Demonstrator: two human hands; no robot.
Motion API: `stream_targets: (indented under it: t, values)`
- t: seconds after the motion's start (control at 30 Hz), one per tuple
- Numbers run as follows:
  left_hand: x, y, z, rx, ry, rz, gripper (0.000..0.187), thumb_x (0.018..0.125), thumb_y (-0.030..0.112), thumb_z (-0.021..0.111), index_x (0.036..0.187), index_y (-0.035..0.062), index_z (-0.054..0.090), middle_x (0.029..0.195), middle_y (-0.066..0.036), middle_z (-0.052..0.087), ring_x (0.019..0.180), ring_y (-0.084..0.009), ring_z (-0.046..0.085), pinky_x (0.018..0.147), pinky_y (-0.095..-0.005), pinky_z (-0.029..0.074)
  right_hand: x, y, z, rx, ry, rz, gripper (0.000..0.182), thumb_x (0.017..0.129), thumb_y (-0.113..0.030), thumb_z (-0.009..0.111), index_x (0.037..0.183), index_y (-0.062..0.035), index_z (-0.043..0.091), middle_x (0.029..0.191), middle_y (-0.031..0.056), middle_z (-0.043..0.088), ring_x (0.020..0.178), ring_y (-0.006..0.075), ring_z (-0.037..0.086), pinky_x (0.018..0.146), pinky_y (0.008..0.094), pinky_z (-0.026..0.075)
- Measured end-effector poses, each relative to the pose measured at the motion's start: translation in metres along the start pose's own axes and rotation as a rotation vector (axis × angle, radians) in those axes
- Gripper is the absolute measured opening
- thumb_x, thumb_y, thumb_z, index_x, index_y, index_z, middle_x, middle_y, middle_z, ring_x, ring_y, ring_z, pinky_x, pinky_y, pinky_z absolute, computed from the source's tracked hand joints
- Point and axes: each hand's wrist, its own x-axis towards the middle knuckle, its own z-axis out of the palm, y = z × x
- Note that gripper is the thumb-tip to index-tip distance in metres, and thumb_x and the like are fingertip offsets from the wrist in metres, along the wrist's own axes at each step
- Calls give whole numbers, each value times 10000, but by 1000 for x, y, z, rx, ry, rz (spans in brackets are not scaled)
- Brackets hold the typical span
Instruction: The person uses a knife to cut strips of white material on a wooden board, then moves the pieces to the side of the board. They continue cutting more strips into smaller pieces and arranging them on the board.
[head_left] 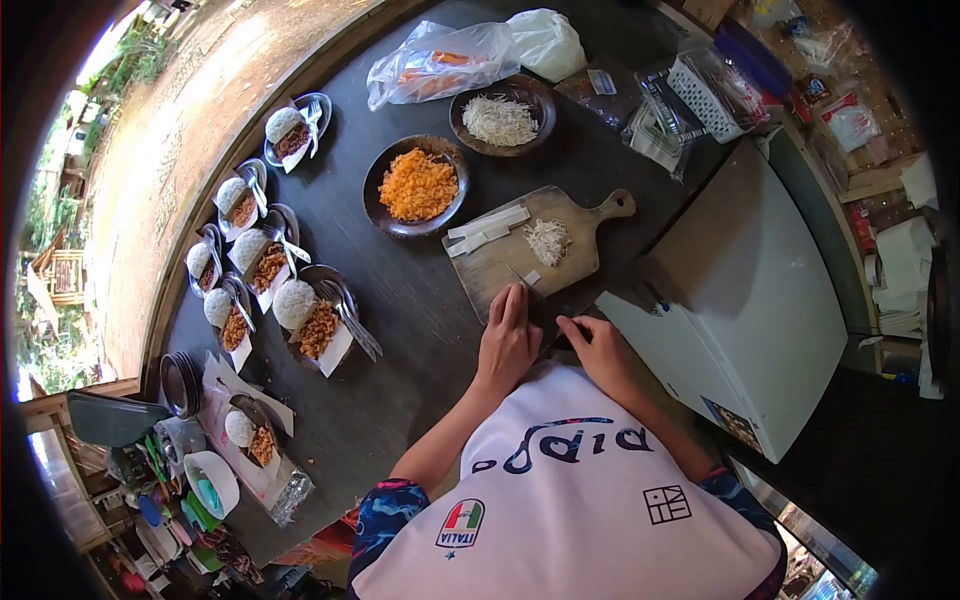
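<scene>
At the near edge of the wooden cutting board (565,215), my left hand (508,335) has its fingers bent together and pressed down. What they hold is hidden beneath them. A thin knife blade (524,280) shows at those fingertips, with a small white piece (534,277) beside it. My right hand (595,345) is closed just off the board, in line with the blade; the knife's handle is barely visible in it. Farther up the board lie flat white strips (485,230) and a small heap of white shreds (548,241).
Beyond the board stand a bowl of orange shreds (418,185) and a bowl of white shreds (500,120). Several plates of rice with toppings (295,305) line the left. A plastic bag (445,65) lies at the back; a white chest (760,300) stands right.
</scene>
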Motion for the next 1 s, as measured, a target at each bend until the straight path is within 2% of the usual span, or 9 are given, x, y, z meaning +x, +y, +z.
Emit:
stream_targets:
  t: [0.57,1.0]
  values:
    - [0,1,-2,-28,35,1,591,848,70,654,1377,-178,561,1478,-239,487,1414,-387,463,1163,-423,455,2,12,5,-23,-7,12,673,1003,-601,644,1129,50,760,1025,266,760,991,442,736,853,443,573]
    - [-1,1,-5,-16,21,-6,608,848,65,666,1390,-184,546,1476,-248,488,1417,-388,460,1151,-413,466,2,2,7,3,-1,7,622,1009,-568,654,1086,39,764,962,258,754,936,443,735,798,454,568]
